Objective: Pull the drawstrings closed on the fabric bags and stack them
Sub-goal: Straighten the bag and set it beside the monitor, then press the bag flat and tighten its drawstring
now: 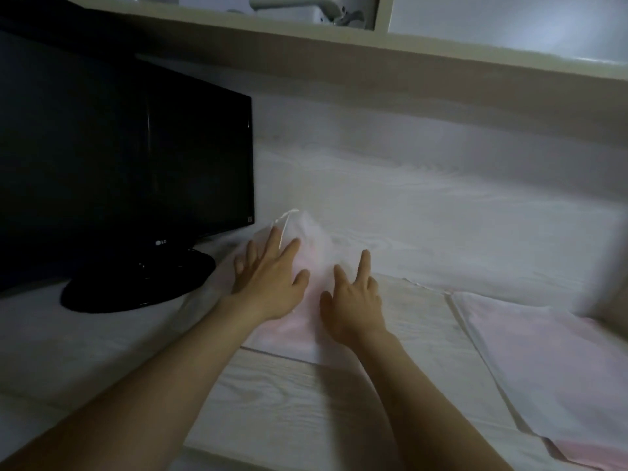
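Pale wood-grain counter (289, 402) beside the monitor (119, 164) carries the fabric bag (316, 246), where your left grip (272, 283) and right grip (353, 300) lie flat with fingers straight, holding nothing, apparently pressing it smooth for stacking.

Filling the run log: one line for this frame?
phase: pressing bag | left hand: flat on bag | right hand: on bag, index out | drawstring: at bag top | second bag: right | monitor: left
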### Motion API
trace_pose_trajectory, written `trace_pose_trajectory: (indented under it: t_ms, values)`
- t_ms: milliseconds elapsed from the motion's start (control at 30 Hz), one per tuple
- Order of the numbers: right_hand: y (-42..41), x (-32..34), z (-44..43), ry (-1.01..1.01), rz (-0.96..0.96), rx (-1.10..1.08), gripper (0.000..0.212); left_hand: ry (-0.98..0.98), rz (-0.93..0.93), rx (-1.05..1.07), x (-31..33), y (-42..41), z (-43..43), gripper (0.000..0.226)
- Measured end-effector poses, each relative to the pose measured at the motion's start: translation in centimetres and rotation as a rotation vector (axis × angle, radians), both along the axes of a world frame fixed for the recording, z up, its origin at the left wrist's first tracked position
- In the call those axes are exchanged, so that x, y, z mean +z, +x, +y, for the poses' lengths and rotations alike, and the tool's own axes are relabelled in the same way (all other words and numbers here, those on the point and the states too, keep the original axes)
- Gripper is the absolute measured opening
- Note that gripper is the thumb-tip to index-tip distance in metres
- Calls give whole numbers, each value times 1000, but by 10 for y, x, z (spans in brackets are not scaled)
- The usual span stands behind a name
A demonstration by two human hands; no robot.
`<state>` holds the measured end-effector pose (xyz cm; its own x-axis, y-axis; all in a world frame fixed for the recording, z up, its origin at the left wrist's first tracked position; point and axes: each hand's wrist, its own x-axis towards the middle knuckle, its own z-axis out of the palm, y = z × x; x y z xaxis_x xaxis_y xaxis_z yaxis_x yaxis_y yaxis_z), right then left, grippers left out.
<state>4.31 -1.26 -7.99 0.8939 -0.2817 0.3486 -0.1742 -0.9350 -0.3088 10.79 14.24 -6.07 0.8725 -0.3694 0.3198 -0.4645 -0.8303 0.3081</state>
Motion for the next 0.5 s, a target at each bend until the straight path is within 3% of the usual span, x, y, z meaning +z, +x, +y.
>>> trace_pose_trajectory:
  t_ms: [100, 167, 233, 367, 500]
  values:
    - [5, -13, -1, -146, -21, 99, 86, 92, 86, -14, -24, 23, -3, 82]
    - [9, -24, -2, -126, -14, 259, 83, 124, 136, -26, -35, 37, -3, 91]
    - [14, -35, -4, -43, 3, 340, 81, 144, 165, -46, -38, 43, -4, 87]
    - [11, -31, -6, 145, 29, 340, 68, 146, 197, -125, -32, 39, -7, 79]
    - [11, -32, -12, 115, 94, 294, 61, 172, 255, -65, -42, 51, -9, 90]
